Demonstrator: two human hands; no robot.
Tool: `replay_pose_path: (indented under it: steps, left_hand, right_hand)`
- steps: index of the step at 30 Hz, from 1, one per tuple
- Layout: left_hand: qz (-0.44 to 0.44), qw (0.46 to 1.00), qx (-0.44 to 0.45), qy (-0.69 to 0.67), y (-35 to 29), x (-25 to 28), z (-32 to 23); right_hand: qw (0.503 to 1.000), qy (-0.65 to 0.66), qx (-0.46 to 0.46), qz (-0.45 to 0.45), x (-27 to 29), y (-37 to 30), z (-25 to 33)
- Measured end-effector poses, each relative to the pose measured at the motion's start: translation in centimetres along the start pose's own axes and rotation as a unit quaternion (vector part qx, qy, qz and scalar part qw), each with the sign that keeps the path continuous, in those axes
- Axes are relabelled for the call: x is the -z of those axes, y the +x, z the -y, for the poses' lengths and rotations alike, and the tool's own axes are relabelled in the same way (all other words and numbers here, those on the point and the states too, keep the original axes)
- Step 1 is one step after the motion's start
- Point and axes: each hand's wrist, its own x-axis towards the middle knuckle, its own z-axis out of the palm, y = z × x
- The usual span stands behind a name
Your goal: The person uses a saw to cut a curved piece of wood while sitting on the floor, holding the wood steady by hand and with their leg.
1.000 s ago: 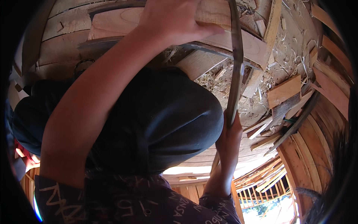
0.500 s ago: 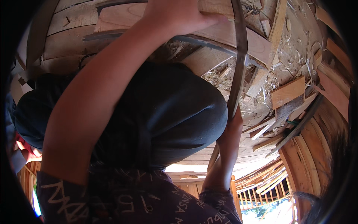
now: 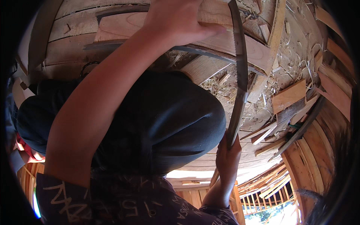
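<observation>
In the head view, the left hand (image 3: pixel 174 22) lies at 12 o'clock, its palm down on a pinkish wooden board (image 3: pixel 122 24) and its thumb stretched toward 2 o'clock. The top edge crops the fingers, so whether they close round the board cannot be told. The right hand (image 3: pixel 228 148), well apart at 4 o'clock, is clenched round the lower part of a long handsaw (image 3: pixel 240 71). The saw's blade rises to 1 o'clock and crosses the board just beyond the left thumb.

The board runs from 11 to 1 o'clock, with a dark strip (image 3: pixel 210 52) along its lower edge. The left forearm (image 3: pixel 93 97) covers part of it. Dark trousers (image 3: pixel 176 116) fill the middle, the bent knee between the arms hiding much of the plank floor (image 3: pixel 71 48).

A pale batten (image 3: pixel 276 30) slants past the board's end at 1 o'clock. Curled shavings (image 3: pixel 221 84) litter the floor around 2 o'clock. An orange-toned offcut (image 3: pixel 288 96) lies at 3 o'clock, with narrow strips (image 3: pixel 264 134) below it and upright planks (image 3: pixel 315 157) farther right at 4 o'clock. A stack of thin slats (image 3: pixel 264 180) sits between 4 and 5 o'clock, above a bright railing (image 3: pixel 270 198). Something red (image 3: pixel 25 150) shows near 9 o'clock, too small to tell.
</observation>
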Motion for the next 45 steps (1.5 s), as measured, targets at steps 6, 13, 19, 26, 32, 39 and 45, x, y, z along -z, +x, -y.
replay_pose_path:
  steps: [6, 13, 19, 26, 32, 39, 45]
  left_hand:
    - [0.073, 0.996, 0.040, -0.010, 0.3, 2.0, -0.9]
    - [0.093, 0.995, -0.014, -0.015, 0.1, 2.3, -1.9]
    - [0.068, 0.997, 0.048, -0.001, 0.6, 1.9, -0.2]
    - [-0.075, 0.997, 0.017, -0.033, 0.1, 0.5, 0.0]
    - [-0.219, 0.969, -0.035, -0.109, -1.4, 2.8, 1.4]
    - [-0.175, 0.955, -0.042, -0.235, -7.0, 12.2, 5.3]
    - [-0.166, 0.956, -0.043, -0.238, -11.9, 20.4, 11.5]
  right_hand:
    - [0.999, 0.023, 0.026, 0.016, -1.1, 3.5, 1.4]
    - [0.999, 0.014, 0.033, -0.003, -1.3, 7.8, 2.6]
    - [1.000, 0.007, 0.011, -0.013, -0.3, 0.5, 0.0]
    - [0.998, 0.055, -0.028, -0.033, -0.7, 6.5, 2.4]
    - [0.990, 0.099, -0.003, -0.100, -1.0, 1.4, 2.7]
    - [0.977, 0.164, 0.047, -0.127, -3.3, -5.0, 5.5]
    - [0.955, 0.111, 0.128, -0.244, -5.9, -6.4, 8.9]
